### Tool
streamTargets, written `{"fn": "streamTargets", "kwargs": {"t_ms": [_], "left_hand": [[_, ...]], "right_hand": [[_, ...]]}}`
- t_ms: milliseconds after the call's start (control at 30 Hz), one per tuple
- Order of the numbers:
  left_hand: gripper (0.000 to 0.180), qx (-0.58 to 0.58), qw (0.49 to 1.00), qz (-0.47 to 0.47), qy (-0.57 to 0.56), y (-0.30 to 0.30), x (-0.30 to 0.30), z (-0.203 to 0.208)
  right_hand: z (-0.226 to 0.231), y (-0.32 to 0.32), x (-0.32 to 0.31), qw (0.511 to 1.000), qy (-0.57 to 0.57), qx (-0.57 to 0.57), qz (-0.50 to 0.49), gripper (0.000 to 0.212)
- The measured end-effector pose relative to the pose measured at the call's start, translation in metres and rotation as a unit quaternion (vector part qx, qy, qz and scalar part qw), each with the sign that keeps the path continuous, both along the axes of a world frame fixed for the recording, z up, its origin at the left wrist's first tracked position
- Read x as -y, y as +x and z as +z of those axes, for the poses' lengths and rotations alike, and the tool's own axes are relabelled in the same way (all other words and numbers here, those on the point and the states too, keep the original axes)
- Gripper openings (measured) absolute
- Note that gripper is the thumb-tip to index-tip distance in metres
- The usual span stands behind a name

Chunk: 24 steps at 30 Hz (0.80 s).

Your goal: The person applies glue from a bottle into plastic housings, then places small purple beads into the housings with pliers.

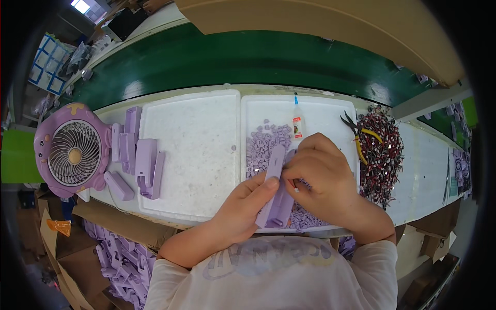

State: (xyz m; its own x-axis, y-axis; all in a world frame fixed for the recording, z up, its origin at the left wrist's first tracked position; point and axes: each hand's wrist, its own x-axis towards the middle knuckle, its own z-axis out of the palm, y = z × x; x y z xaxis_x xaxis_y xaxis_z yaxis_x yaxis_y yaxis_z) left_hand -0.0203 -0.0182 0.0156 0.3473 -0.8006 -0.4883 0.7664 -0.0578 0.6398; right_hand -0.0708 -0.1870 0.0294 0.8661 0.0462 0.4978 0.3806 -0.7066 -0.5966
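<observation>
The lilac casing (282,205) points lengthwise away, slightly right

My T-shirt (268,289): off-white, short-sleeved, loose, some creases. Chest print (268,258): faded grey block lettering in a wide band, yellowish tint at its right end. Left of the print, left sleeve (169,281), same pale cloth; right of the print, right sleeve (380,263), matching. Beyond the print, bare forearms, bare left hand (250,199), bare right hand (323,168).

Both hands (251,200) busy w/ lilac pcs (275,168) over wht tray (330,109).
</observation>
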Motion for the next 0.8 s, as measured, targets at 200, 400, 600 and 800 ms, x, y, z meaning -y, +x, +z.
{"fn": "streamTargets", "kwargs": {"t_ms": [200, 400, 600, 800], "left_hand": [[0.042, -0.09, 0.995, 0.05, 0.005, 0.004, 0.006, 0.001], [0.043, -0.143, 0.987, 0.066, -0.035, 0.002, 0.006, -0.008], [0.041, -0.154, 0.985, 0.059, -0.042, 0.002, 0.007, -0.01], [0.038, -0.137, 0.988, 0.046, -0.047, 0.002, 0.006, -0.011]], "right_hand": [[-0.006, 0.003, -0.002, 0.999, 0.006, -0.041, -0.021, 0.018], [-0.004, 0.002, -0.005, 0.979, 0.141, -0.127, -0.069, 0.018], [-0.004, 0.002, -0.002, 0.991, 0.074, -0.1, -0.053, 0.022], [0.005, 0.002, -0.005, 0.998, -0.03, -0.049, -0.034, 0.025]]}}
